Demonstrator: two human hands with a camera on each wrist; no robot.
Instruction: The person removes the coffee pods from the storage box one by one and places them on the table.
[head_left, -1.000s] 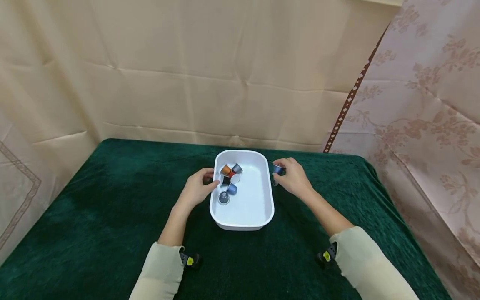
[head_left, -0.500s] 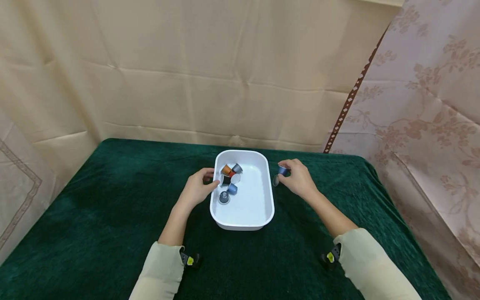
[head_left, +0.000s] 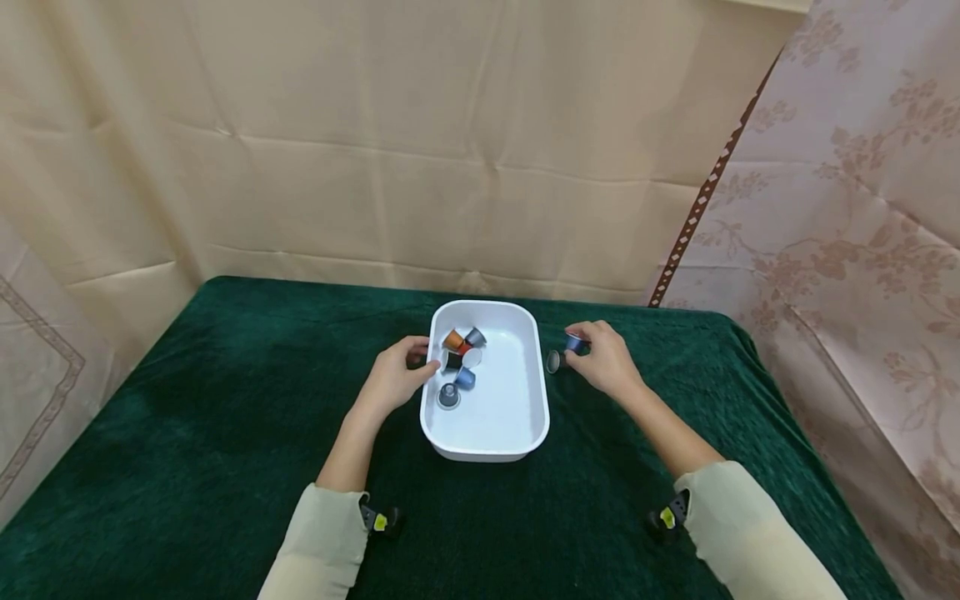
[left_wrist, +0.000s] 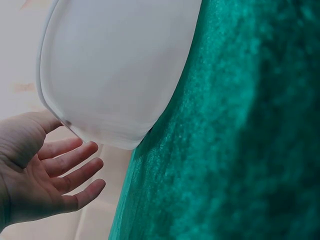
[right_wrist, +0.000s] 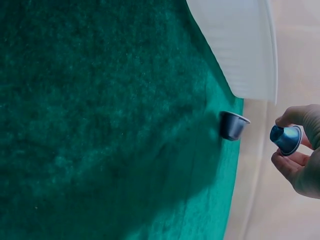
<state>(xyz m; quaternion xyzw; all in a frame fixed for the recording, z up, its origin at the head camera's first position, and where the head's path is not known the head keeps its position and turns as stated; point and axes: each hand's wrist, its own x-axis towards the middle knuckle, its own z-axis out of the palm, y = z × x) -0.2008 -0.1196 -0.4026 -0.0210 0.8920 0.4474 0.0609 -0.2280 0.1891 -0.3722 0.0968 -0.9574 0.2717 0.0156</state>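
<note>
My right hand (head_left: 606, 360) pinches a blue coffee capsule (head_left: 575, 342) between thumb and fingers, to the right of the white tray (head_left: 510, 432). In the right wrist view, this blue capsule (right_wrist: 286, 139) has its wide rim toward the palm. A dark coffee capsule (right_wrist: 232, 125) lies on the cloth between that hand and the tray. My left hand (head_left: 393, 377) holds the tray's left rim, thumb over the edge and fingers outside the wall. Inside the tray, along its left, sit an orange capsule (head_left: 453, 340), a blue one (head_left: 465, 378), a dark grey one (head_left: 448, 396) and several more.
A dark green velvet cloth (head_left: 225, 433) covers the table. Beige curtain fabric (head_left: 420, 167) hangs behind it, and a pink floral cloth (head_left: 862, 208) hangs at the right. Both wrists carry small black cameras on straps.
My right hand has moved right, away from the tray, with the blue capsule in its fingers. The dark capsule on the cloth now shows fully beside it. My left hand stays put.
</note>
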